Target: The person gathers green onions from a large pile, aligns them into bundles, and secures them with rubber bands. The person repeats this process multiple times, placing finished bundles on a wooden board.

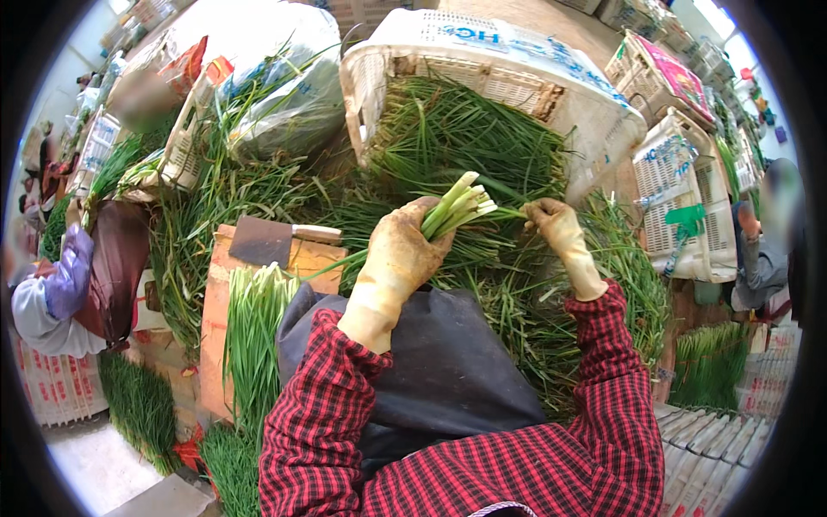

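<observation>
My left hand [406, 255], in a stained rubber glove, is closed around a small bunch of leafy green stalks [457, 205], their pale cut ends up and to the right. To its right my right hand [549, 218], gloved too, pinches a thin green leaf or stalk. A cleaver [261, 240] with a pale handle lies on a wooden board [213, 323] at the left. Trimmed stalks [258, 323] are laid there in a row, pale ends away from me. A dark apron [446, 362] covers my lap.
A white plastic crate [601, 136] lies tipped ahead, full of long greens [465, 136]. Loose leaves [517, 316] are heaped around my knees. More crates [685, 200] stand at the right. One person [55, 291] sits at the left, another [762, 258] at the right.
</observation>
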Tool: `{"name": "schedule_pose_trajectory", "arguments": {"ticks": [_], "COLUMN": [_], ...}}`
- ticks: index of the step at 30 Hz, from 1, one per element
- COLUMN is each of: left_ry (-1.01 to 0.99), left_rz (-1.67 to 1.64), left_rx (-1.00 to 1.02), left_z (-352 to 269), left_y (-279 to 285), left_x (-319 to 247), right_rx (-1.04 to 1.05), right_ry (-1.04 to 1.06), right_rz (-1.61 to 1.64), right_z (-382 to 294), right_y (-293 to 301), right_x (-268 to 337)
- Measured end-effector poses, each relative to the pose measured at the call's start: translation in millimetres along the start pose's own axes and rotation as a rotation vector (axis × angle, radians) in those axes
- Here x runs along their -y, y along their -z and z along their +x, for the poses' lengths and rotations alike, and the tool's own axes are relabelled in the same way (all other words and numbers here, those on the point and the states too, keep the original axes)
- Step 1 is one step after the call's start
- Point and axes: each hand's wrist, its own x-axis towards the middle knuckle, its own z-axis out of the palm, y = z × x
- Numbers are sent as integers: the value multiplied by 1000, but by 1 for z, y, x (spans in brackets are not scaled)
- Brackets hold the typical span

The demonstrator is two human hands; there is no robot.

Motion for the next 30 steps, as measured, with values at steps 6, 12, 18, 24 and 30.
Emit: {"name": "schedule_pose_trajectory", "arguments": {"ticks": [6, 12, 18, 24, 30], "left_ry": [-124, -158, -242, -165, 2], "left_rz": [-67, -22, -100, -91, -307], "left_rx": [-96, -128, -124, -14, 145], "left_z": [1, 3, -1, 0, 5], "left_y": [-3, 3, 1, -2, -5], "left_x": [-2, 0, -17, -16, -12], "right_rx": [-65, 70, 178, 239, 281], "right_ry": [82, 221, 336, 92, 78], "right_rz": [-414, -909, -782, -405, -372], "right_z": [-36, -42, -64, -68, -84], "right_y": [54, 35, 12, 10, 6], "right_x": [67, 104, 157, 187, 215]}}
